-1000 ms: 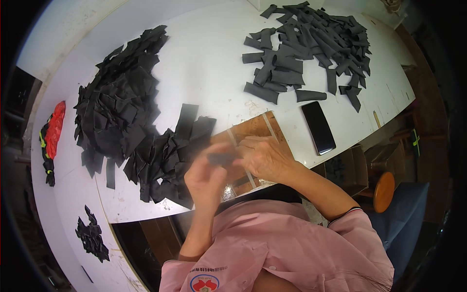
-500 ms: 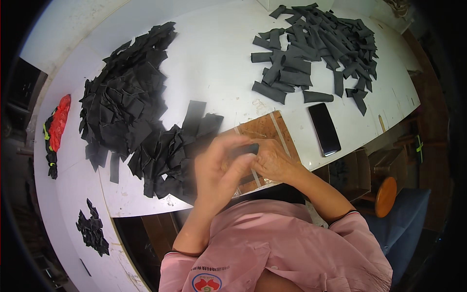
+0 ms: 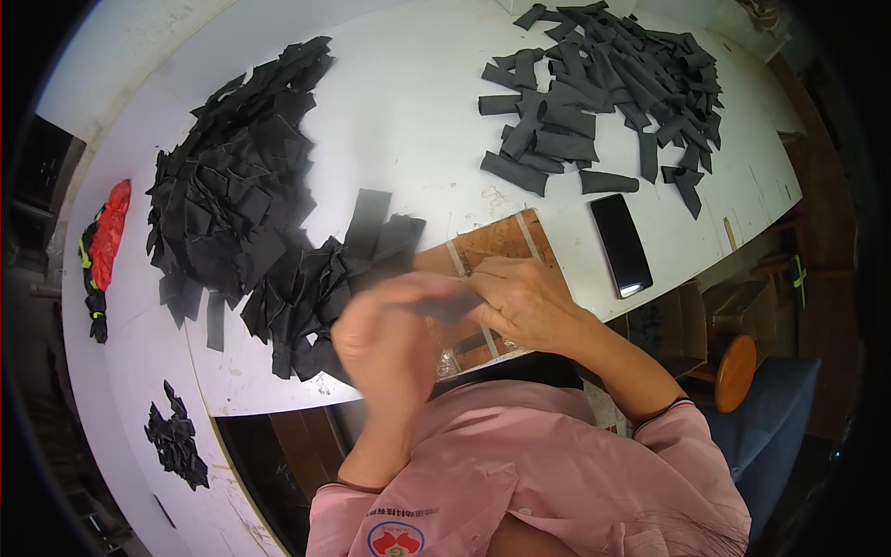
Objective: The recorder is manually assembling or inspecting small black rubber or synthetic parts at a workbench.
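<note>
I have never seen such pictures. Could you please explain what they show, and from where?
No machine: these are someone's bare left hand and right hand, seen by a head-worn camera looking down, whose wide view bends straight edges. On the white table lie flat black pieces at left, dark grey tube-like pieces at upper right, a wooden board and a phone. The right hand seems to pinch a small dark piece; the left hand is blurred beside it, its grip unclear.
</note>
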